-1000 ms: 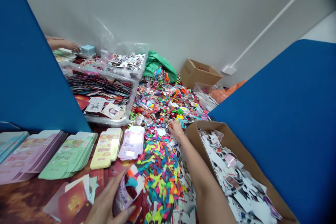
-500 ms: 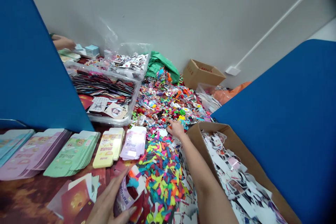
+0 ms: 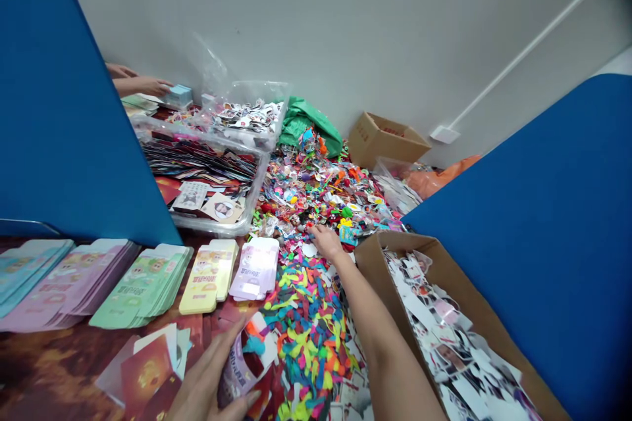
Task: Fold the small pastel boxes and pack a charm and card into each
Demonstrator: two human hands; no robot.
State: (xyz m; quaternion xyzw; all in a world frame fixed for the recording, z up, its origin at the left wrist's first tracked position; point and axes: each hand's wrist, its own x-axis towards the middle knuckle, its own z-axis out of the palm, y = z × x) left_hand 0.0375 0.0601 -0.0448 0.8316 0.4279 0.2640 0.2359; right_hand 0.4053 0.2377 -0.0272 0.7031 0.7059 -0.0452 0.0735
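My left hand [image 3: 210, 375] is wrapped round a small purple paper box [image 3: 237, 371] at the lower middle. The box is tilted with its mouth open, and orange, blue and white pieces show inside. Farther off, my right hand [image 3: 324, 241] reaches down into a heap of small plastic trinkets [image 3: 316, 187]. Its fingers are stretched out and a little apart at the near edge of the heap; I see nothing held, though the fingertips are partly hidden. Between my arms lies a spread of bright uninflated balloons [image 3: 306, 335].
Stacks of flat boxes, green [image 3: 141, 286], yellow [image 3: 207, 276] and purple [image 3: 254, 270], line the left. A carton of cut-out cards [image 3: 459, 342] stands right, a clear bin of cards [image 3: 207, 227] behind. Blue partitions [image 3: 533, 210] flank me. Another person's hands [image 3: 148, 85] work at far left.
The view has shifted slightly. My right hand has moved a little left within the trinkets. My left hand still holds the purple box. The other person's second hand has come into sight.
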